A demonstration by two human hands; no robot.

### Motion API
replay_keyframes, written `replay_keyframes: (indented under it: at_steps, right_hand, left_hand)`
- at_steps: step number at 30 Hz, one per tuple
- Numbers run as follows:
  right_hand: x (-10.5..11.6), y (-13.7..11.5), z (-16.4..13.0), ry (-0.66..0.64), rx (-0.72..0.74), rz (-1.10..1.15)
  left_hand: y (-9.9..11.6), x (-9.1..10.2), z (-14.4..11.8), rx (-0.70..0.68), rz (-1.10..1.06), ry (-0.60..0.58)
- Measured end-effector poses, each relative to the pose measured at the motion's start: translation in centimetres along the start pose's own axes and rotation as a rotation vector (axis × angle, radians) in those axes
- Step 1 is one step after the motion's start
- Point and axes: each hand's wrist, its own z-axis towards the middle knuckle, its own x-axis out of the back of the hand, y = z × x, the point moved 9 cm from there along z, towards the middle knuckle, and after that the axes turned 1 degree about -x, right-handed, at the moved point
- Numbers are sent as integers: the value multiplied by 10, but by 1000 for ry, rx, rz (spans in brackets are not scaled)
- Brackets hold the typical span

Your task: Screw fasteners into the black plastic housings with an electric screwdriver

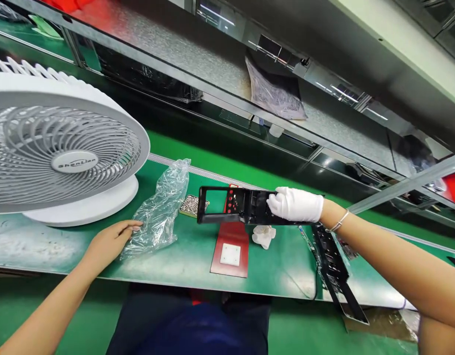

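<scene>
My right hand [296,204], in a white glove, grips the right end of a long black plastic housing [245,207]. The housing is held level above the bench, and its left part is an open rectangular frame. My bare left hand [111,241] has its fingers closed at the left edge of a clear plastic bag [157,212], which lies crumpled on the green bench. Below the housing is a red mat [236,246] with a white square block [230,254] on it. A small tray of metal screws [192,205] stands between the bag and the housing.
A large white fan [70,158] fills the left side of the bench. Crumpled white material [263,235] lies beside the mat. More black housings [332,261] are stacked at the right, reaching past the bench edge. A metal shelf [212,64] runs overhead.
</scene>
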Motion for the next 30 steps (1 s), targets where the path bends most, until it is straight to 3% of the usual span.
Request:
replay_keyframes:
  at_steps: [12, 21, 26, 30]
  right_hand:
    - [-9, -46, 24, 29, 264, 30]
    - [-13, -54, 44, -4, 440, 58]
    - [-9, -50, 47, 33, 484, 27]
    - [-11, -49, 51, 68, 492, 16]
  left_hand:
    - [1, 1, -3, -5, 13, 39]
    - [-4, -1, -5, 1, 21, 20]
    - [2, 5, -6, -116, 52, 100]
    - [0, 2, -8, -60, 93, 65]
